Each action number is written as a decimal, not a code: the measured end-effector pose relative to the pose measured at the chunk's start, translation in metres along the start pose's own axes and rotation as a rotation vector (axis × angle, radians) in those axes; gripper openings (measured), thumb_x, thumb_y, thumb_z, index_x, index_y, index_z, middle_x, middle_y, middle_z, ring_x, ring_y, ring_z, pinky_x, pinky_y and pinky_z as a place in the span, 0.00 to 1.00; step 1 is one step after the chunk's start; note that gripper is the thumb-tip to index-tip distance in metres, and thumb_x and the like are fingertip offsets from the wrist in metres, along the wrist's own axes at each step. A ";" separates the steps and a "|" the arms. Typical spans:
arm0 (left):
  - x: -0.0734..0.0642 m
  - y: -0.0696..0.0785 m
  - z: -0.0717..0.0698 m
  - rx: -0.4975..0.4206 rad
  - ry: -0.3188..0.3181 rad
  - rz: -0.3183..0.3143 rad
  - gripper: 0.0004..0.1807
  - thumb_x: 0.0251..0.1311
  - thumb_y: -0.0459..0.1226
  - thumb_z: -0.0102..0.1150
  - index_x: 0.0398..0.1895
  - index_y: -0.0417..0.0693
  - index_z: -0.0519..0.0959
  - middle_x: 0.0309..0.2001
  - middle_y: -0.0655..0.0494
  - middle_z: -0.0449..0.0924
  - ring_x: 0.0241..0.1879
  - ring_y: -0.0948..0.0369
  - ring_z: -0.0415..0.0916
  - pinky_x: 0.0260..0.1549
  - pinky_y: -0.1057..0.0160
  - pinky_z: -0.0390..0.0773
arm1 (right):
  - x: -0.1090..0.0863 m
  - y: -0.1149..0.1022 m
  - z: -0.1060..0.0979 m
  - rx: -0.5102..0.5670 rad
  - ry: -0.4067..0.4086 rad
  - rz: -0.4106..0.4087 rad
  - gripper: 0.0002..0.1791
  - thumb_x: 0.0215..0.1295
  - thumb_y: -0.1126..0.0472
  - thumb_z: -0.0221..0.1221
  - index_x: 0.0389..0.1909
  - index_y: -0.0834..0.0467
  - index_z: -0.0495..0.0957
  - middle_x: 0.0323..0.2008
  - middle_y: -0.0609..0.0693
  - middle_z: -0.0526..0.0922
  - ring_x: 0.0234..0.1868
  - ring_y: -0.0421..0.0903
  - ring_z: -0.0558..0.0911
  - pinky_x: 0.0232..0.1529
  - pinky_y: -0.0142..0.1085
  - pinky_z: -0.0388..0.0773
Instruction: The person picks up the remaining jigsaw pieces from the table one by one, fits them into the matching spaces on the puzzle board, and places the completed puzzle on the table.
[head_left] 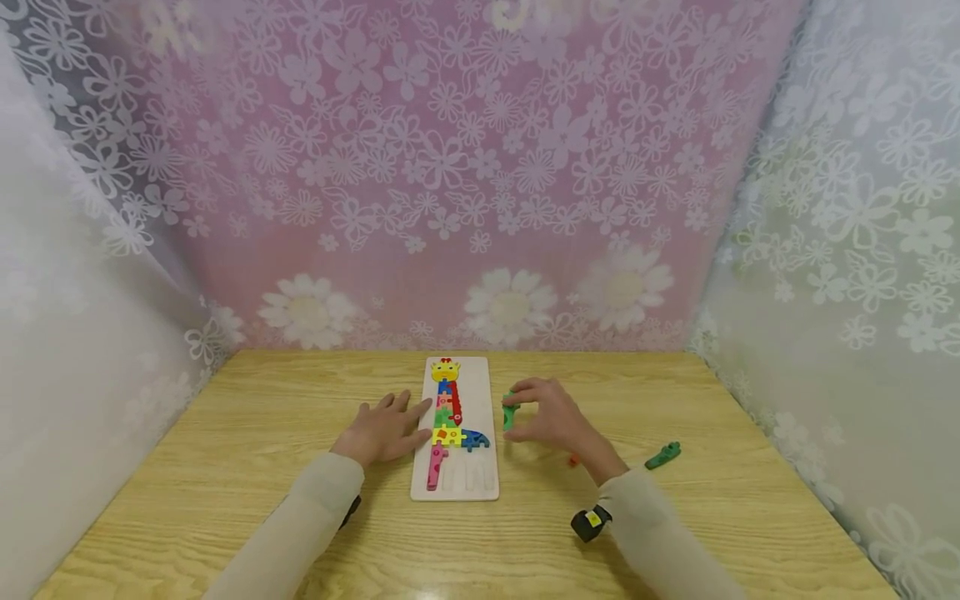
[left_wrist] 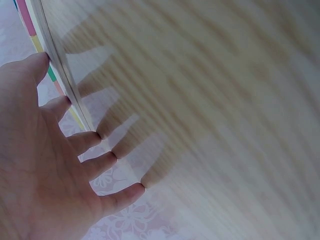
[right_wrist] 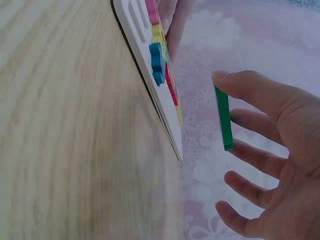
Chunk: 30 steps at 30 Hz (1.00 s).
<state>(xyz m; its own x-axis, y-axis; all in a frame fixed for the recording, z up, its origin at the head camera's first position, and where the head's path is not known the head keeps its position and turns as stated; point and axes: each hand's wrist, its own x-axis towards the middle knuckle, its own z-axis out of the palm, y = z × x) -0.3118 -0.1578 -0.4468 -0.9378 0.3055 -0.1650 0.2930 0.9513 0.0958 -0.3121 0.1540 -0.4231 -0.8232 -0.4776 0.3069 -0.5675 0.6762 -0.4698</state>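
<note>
A white puzzle board [head_left: 476, 383] lies on the table, bearing a giraffe of coloured pieces: yellow head [head_left: 445, 372], red mane [head_left: 455, 403], yellow body [head_left: 448, 437], blue rear piece [head_left: 474, 439] and one pink leg [head_left: 436, 467]. Bare leg-shaped recesses show at its lower right. My left hand [head_left: 386, 429] is spread at the board's left edge, thumb and forefinger touching it; the left wrist view shows its fingertips on the table. Just right of the board, my right hand [head_left: 551, 417] pinches a green puzzle piece [right_wrist: 223, 120] between thumb and fingers, held above the table.
Farther right on the table lies another green piece [head_left: 663, 455]. A small orange piece [head_left: 573, 460] is partly hidden by the right wrist. Flower-patterned curtains [head_left: 480, 167] stand behind the wooden table [head_left: 300, 383] and along both sides.
</note>
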 end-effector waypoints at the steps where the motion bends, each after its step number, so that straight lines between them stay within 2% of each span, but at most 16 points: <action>1: 0.000 0.000 0.000 -0.001 -0.001 -0.002 0.38 0.74 0.65 0.40 0.83 0.67 0.54 0.83 0.45 0.52 0.80 0.39 0.54 0.73 0.25 0.53 | 0.000 -0.001 0.001 0.002 -0.005 -0.002 0.24 0.51 0.55 0.79 0.50 0.58 0.89 0.58 0.60 0.84 0.61 0.64 0.79 0.68 0.69 0.66; 4: 0.001 0.001 0.000 -0.003 -0.003 -0.002 0.38 0.74 0.65 0.41 0.83 0.68 0.54 0.83 0.45 0.52 0.80 0.39 0.54 0.73 0.25 0.53 | 0.001 -0.005 0.004 0.001 -0.018 -0.009 0.25 0.51 0.54 0.79 0.50 0.59 0.89 0.58 0.59 0.85 0.60 0.63 0.79 0.65 0.65 0.72; 11: 0.000 0.000 -0.001 0.005 -0.004 0.005 0.37 0.75 0.64 0.40 0.83 0.67 0.54 0.83 0.44 0.52 0.80 0.38 0.54 0.73 0.25 0.54 | 0.003 -0.016 0.013 -0.019 -0.029 0.022 0.25 0.49 0.54 0.80 0.49 0.57 0.90 0.58 0.59 0.85 0.61 0.62 0.78 0.71 0.68 0.65; 14: -0.001 -0.001 -0.001 0.002 -0.002 0.013 0.37 0.76 0.64 0.40 0.83 0.65 0.55 0.83 0.43 0.53 0.80 0.38 0.55 0.72 0.25 0.54 | 0.005 -0.019 0.018 -0.013 -0.034 0.042 0.25 0.48 0.53 0.80 0.48 0.56 0.90 0.58 0.57 0.85 0.60 0.60 0.78 0.70 0.66 0.66; 21: -0.004 0.001 -0.002 -0.002 -0.004 0.018 0.37 0.76 0.63 0.40 0.83 0.64 0.56 0.82 0.42 0.53 0.79 0.37 0.55 0.72 0.25 0.55 | 0.006 -0.027 0.028 -0.006 -0.050 0.034 0.24 0.49 0.52 0.80 0.49 0.54 0.90 0.59 0.55 0.84 0.59 0.58 0.76 0.62 0.61 0.74; 30: -0.005 0.001 -0.003 0.015 0.008 0.025 0.37 0.76 0.63 0.40 0.83 0.63 0.56 0.82 0.42 0.54 0.79 0.37 0.57 0.71 0.25 0.58 | 0.008 -0.040 0.037 -0.021 -0.065 0.012 0.25 0.49 0.51 0.80 0.49 0.54 0.90 0.58 0.55 0.85 0.58 0.59 0.77 0.56 0.58 0.77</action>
<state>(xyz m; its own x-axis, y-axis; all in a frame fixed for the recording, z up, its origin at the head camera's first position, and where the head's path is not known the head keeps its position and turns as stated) -0.3070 -0.1586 -0.4426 -0.9314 0.3292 -0.1551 0.3194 0.9438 0.0849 -0.2952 0.1029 -0.4324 -0.8273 -0.5045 0.2472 -0.5587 0.6930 -0.4556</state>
